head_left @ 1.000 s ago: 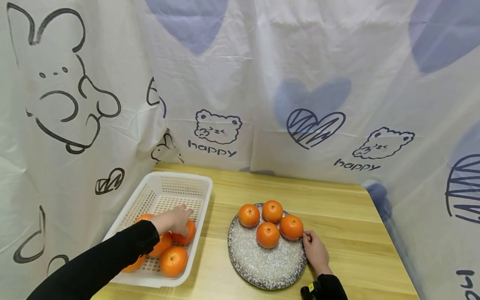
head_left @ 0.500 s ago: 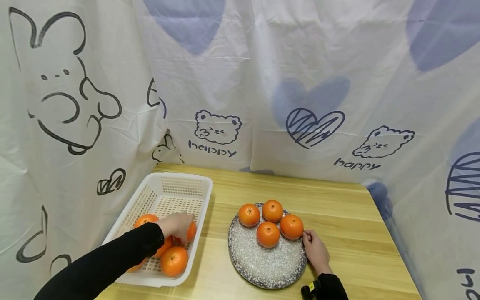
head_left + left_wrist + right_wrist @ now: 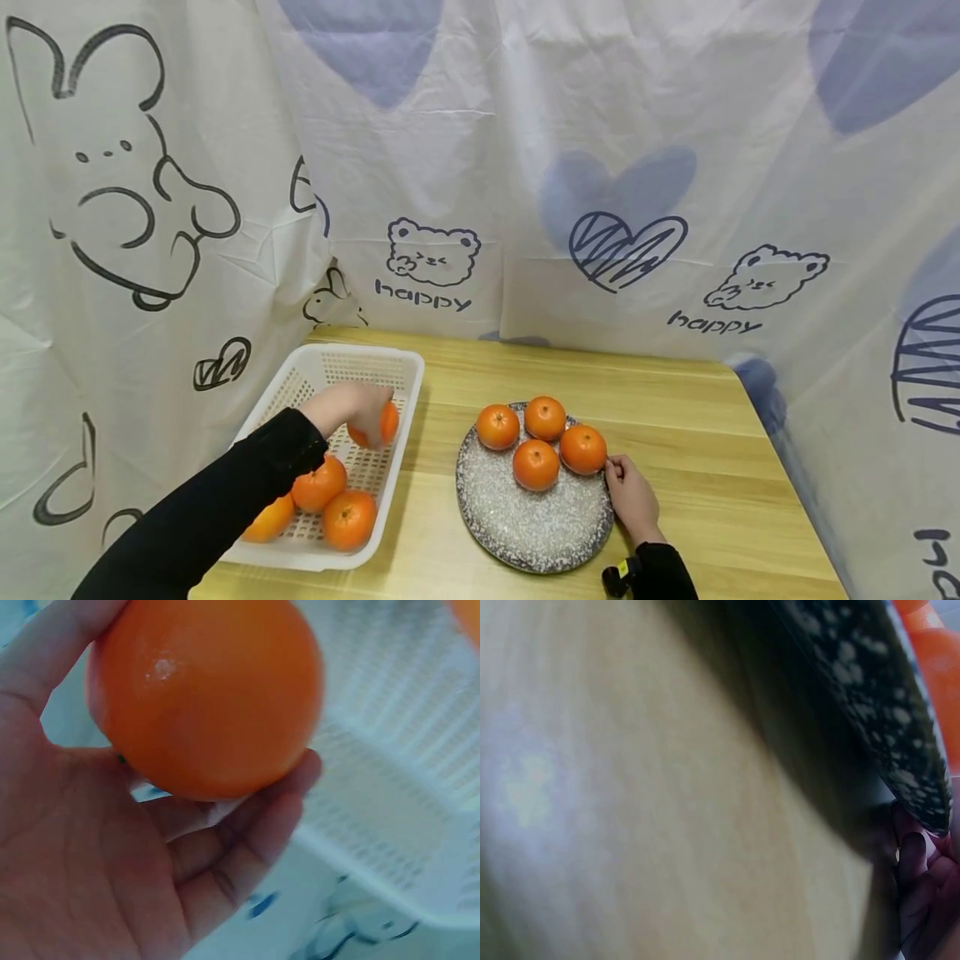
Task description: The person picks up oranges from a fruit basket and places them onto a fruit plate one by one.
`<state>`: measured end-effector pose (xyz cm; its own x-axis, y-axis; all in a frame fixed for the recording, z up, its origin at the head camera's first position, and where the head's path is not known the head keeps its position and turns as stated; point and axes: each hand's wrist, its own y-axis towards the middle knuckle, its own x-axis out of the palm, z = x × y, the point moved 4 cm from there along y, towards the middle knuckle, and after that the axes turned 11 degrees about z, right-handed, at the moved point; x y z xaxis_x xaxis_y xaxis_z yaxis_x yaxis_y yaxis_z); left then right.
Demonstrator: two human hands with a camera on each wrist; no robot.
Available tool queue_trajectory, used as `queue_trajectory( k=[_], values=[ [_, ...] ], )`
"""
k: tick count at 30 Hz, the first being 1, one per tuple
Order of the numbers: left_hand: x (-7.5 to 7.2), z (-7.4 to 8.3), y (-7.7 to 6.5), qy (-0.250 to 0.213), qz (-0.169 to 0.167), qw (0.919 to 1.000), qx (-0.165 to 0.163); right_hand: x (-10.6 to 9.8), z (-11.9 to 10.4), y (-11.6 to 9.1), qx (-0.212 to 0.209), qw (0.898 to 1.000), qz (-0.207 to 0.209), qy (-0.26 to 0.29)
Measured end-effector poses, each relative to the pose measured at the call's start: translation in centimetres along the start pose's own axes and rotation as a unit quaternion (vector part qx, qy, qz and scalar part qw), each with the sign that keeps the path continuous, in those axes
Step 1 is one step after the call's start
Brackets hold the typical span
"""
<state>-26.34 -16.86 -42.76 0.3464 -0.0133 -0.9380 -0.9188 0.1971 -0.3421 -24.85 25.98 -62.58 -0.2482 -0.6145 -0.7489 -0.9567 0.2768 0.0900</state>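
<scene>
My left hand (image 3: 348, 406) grips an orange (image 3: 210, 697) over the white plastic basket (image 3: 408, 467). In the left wrist view, the thumb and fingers curl around the fruit. Below it in the basket lie other oranges (image 3: 349, 519), partly hidden by my sleeve. At the right, my right hand (image 3: 632, 502) pinches the rim of a grey speckled plate (image 3: 532, 533). The right wrist view shows fingers (image 3: 913, 859) at the plate's edge, partly cut off by the frame. Several oranges (image 3: 536, 465) sit together on the plate's far half.
Basket and plate stand side by side on a light wooden table (image 3: 705, 433), with a gap of bare wood between them. A white printed curtain (image 3: 525, 167) hangs behind the table and along both sides.
My left hand has taken hold of an orange in the basket and lifted it up and away from the others. The right hand has stayed at the plate's rim.
</scene>
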Motion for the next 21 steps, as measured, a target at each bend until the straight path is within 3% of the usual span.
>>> queue_trajectory(
  k=[5, 9, 14, 18, 21],
  values=[
    [-2.9, 2.5, -0.6, 0.031, 0.053, 0.9977, 0.029, -0.2, -0.1, 0.2, 0.000, 1.000, 0.003, 0.000],
    [-3.6, 5.3, -0.6, 0.039, 0.118, 0.9905, 0.059, -0.3, -0.1, 0.3, -0.003, 1.000, 0.007, 0.004],
    [-1.6, 9.2, -0.1, 0.024, 0.173, 0.9788, 0.108, -0.1, 0.0, 0.3, -0.006, 1.000, 0.012, 0.004],
    [1.2, 11.9, 0.7, 0.051, 0.172, 0.9721, 0.152, 0.0, 0.1, 0.2, -0.004, 1.000, 0.013, 0.002],
    [3.5, 13.5, 1.1, 0.085, 0.152, 0.9696, 0.172, 0.1, 0.0, 0.1, 0.000, 1.000, 0.011, -0.001]
  ],
)
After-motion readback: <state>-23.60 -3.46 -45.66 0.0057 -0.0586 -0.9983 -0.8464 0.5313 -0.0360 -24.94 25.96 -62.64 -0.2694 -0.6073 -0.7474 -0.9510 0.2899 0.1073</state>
